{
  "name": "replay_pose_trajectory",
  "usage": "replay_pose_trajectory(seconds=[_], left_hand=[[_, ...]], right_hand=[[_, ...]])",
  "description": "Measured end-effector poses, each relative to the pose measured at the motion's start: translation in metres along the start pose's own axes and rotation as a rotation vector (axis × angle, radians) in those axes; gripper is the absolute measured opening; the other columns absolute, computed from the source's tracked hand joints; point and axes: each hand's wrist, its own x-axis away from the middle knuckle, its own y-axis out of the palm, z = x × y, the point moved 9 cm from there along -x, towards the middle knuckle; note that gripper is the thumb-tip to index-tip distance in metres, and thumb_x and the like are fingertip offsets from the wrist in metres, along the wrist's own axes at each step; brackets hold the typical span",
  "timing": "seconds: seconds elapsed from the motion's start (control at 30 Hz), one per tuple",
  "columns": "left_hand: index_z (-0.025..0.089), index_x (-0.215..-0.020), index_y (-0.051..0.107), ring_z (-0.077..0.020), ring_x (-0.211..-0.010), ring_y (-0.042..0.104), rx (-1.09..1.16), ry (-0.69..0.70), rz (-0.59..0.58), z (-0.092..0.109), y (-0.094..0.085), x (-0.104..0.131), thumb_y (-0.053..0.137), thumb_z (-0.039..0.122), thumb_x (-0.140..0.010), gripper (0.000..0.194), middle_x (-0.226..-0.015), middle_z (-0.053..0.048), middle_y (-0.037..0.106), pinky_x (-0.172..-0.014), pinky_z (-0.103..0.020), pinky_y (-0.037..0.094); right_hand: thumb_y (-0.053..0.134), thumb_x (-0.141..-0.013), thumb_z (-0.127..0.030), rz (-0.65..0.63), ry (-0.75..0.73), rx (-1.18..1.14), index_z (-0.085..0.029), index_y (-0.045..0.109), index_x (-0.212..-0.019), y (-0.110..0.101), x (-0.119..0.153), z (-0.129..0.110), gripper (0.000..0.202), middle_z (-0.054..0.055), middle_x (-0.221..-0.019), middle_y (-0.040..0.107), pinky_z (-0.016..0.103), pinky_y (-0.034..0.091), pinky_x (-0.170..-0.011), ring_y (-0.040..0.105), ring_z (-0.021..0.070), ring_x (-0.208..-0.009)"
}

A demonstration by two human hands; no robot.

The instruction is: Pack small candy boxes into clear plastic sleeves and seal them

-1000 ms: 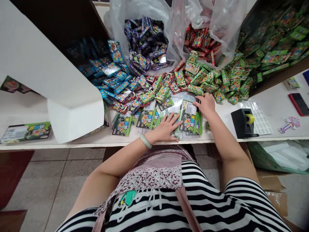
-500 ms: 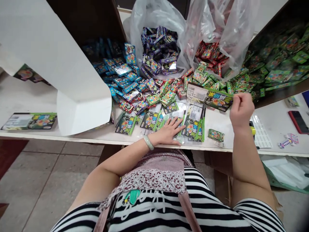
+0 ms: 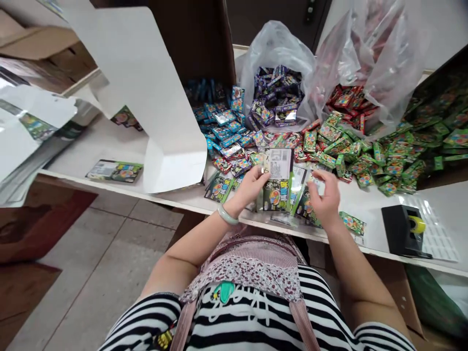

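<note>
Progress: mid-batch, by the look of it. Left hand (image 3: 249, 189) has one flat printed pouch (image 3: 277, 194) pinched at its left edge, thumb on the face, label panel facing up. Right hand (image 3: 326, 199) is just right of that pouch, fingers curled, blurred; can't tell if it grips anything. Directly under and left of it: overlapping pouches (image 3: 305, 208), thin, stiff, glossy, some clear film showing. More flat pouches (image 3: 219, 187) just left of the left hand. Can't tell which, if any, are filled. Plenty left loose: beyond both hands, small hard-edged boxy packets, shiny print, heaped at random. Blue packets (image 3: 224, 127) beyond and left of the left hand, purple packets (image 3: 278, 95) farther beyond it in a thin, crinkled clear bag (image 3: 272, 41), red packets (image 3: 347, 102) and green packets (image 3: 365, 158) beyond the right hand. One green box (image 3: 353, 223) lies alone, just right of the right hand, on the smooth white bench (image 3: 369, 200).
</note>
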Motion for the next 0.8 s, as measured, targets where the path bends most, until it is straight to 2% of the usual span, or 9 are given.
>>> replay_pose_trajectory(seconds=[0.07,0.17,0.3,0.4,0.47,0.53,0.63,0.7,0.8], left_hand=[[0.021,-0.076,0.045,-0.0131,-0.068,0.048,-0.120,0.074,-0.123,0.016,-0.002,0.006,0.057,0.037,-0.091,0.025,-0.070,0.002,0.048,-0.068,-0.029,0.045],[0.020,-0.078,0.047,-0.0146,-0.071,0.051,-0.264,0.166,-0.242,0.037,-0.002,0.014,0.052,0.031,-0.092,0.018,-0.074,0.001,0.053,-0.069,-0.030,0.044],[0.020,-0.082,0.051,-0.0164,-0.074,0.055,-0.459,0.231,-0.322,0.049,-0.009,0.020,0.050,0.024,-0.092,0.011,-0.078,-0.002,0.057,-0.070,-0.031,0.046],[0.020,-0.087,0.053,-0.0171,-0.076,0.057,-0.589,0.272,-0.308,0.052,-0.019,0.023,0.048,0.021,-0.093,0.008,-0.082,-0.003,0.060,-0.071,-0.031,0.047],[0.019,-0.092,0.056,-0.0181,-0.079,0.060,-0.642,0.328,-0.304,0.056,-0.021,0.026,0.047,0.021,-0.094,0.009,-0.087,-0.006,0.063,-0.073,-0.031,0.049],[0.017,-0.104,0.058,-0.0218,-0.091,0.064,-0.703,0.402,-0.228,0.064,-0.024,0.029,0.049,0.024,-0.096,0.014,-0.098,-0.010,0.066,-0.081,-0.035,0.052],[0.013,-0.127,0.053,-0.0293,-0.115,0.061,-0.847,0.501,-0.076,0.072,-0.030,0.034,0.054,0.030,-0.096,0.036,-0.120,-0.018,0.065,-0.099,-0.046,0.050],[0.010,-0.133,0.051,-0.0294,-0.117,0.062,-0.933,0.536,-0.090,0.067,-0.025,0.038,0.052,0.025,-0.096,0.040,-0.124,-0.019,0.066,-0.101,-0.047,0.050],[0.009,-0.129,0.056,-0.0242,-0.106,0.069,-0.978,0.529,-0.170,0.053,-0.019,0.041,0.046,0.013,-0.094,0.036,-0.117,-0.018,0.070,-0.091,-0.038,0.056]], right_hand=[[0.054,-0.093,-0.038,-0.065,-0.194,0.089,-0.027,0.063,-0.118,0.004,-0.023,-0.036,0.029,0.013,-0.115,0.067,0.052,0.045,-0.105,0.059,0.0317,-0.115],[0.050,-0.095,-0.034,-0.228,-0.284,0.138,-0.023,0.067,-0.116,0.027,-0.049,-0.063,0.029,0.013,-0.117,0.068,0.051,0.045,-0.104,0.059,0.0318,-0.114],[0.063,-0.087,-0.041,-0.399,-0.152,-0.018,-0.023,0.071,-0.094,0.053,-0.058,-0.061,0.021,0.008,-0.093,0.070,0.042,0.052,-0.082,0.063,0.0268,-0.088],[0.073,-0.076,-0.049,-0.690,0.025,-0.212,-0.021,0.071,-0.079,0.079,-0.042,-0.050,0.028,0.001,-0.070,0.064,0.034,0.048,-0.063,0.057,0.0197,-0.066],[0.076,-0.071,-0.053,-0.840,0.129,-0.305,-0.021,0.074,-0.079,0.090,-0.030,-0.045,0.034,0.000,-0.069,0.065,0.033,0.049,-0.064,0.059,0.0195,-0.066],[0.074,-0.071,-0.058,-0.808,0.210,-0.375,-0.021,0.076,-0.081,0.090,-0.029,-0.039,0.038,0.001,-0.078,0.072,0.036,0.052,-0.073,0.065,0.0221,-0.075],[0.068,-0.078,-0.062,-0.678,0.277,-0.449,-0.023,0.078,-0.087,0.080,-0.034,-0.030,0.041,0.005,-0.102,0.077,0.041,0.051,-0.095,0.068,0.0253,-0.100],[0.069,-0.079,-0.062,-0.688,0.307,-0.497,-0.024,0.079,-0.094,0.078,-0.032,-0.026,0.042,0.006,-0.112,0.076,0.042,0.047,-0.103,0.067,0.0258,-0.110],[0.071,-0.077,-0.064,-0.736,0.343,-0.569,-0.023,0.079,-0.093,0.080,-0.026,-0.025,0.045,0.007,-0.114,0.076,0.043,0.048,-0.103,0.067,0.0267,-0.110]])
